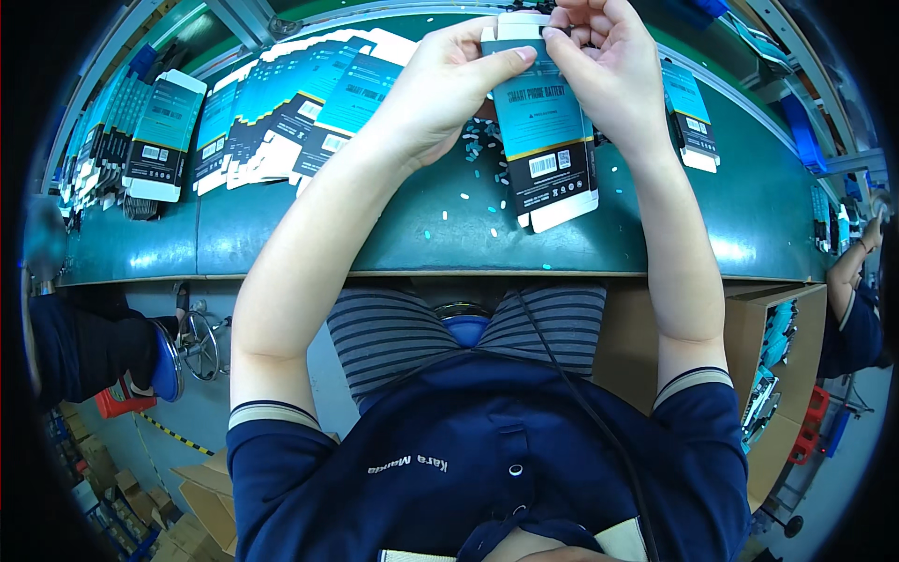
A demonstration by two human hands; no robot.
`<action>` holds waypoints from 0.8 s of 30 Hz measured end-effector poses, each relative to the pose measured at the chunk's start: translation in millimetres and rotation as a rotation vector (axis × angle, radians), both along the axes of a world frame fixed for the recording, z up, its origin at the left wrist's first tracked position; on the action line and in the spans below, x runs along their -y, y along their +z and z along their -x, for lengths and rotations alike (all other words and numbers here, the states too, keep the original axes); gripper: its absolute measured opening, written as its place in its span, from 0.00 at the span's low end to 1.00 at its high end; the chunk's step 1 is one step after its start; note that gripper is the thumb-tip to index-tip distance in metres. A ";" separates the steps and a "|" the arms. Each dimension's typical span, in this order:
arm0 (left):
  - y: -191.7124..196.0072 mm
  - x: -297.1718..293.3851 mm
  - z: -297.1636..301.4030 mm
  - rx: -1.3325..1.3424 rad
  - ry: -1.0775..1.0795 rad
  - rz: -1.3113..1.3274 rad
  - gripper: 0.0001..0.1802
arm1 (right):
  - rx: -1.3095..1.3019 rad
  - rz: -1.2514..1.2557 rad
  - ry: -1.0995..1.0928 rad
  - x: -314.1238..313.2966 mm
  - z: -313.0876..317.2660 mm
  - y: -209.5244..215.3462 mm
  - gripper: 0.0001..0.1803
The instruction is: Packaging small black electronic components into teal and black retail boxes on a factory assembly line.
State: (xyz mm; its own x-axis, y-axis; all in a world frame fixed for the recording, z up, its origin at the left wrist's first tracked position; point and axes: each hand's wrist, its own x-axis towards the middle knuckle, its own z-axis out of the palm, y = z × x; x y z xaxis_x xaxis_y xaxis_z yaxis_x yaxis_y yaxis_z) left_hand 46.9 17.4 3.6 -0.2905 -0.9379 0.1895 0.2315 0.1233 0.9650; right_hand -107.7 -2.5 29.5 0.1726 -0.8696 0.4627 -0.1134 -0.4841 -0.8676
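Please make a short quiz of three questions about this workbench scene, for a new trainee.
1. True or false: both hands hold the same flat carton.
2. Where does the fanned stack of cartons lie?
A. to the person's left on the green table
B. on the floor
C. on the person's lap
3. Fill in: small pale ___ lie scattered on the table near the held carton.

Key:
1. True. The left hand and the right hand both pinch its top end.
2. A.
3. Bits; what they are cannot be told.
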 end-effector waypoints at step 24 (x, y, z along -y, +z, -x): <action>7.2 0.5 12.6 0.031 -0.043 0.119 0.19 | -0.216 0.179 -0.264 -13.2 -3.7 9.9 0.10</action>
State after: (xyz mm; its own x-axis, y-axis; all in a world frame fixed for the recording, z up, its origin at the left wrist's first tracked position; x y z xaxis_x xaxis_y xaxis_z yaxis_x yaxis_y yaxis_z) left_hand 34.3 16.9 10.8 -0.3375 -0.8957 0.2894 0.2097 0.2281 0.9508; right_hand -103.9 10.7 39.4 0.0634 -0.8058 0.5888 -0.4252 -0.5556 -0.7145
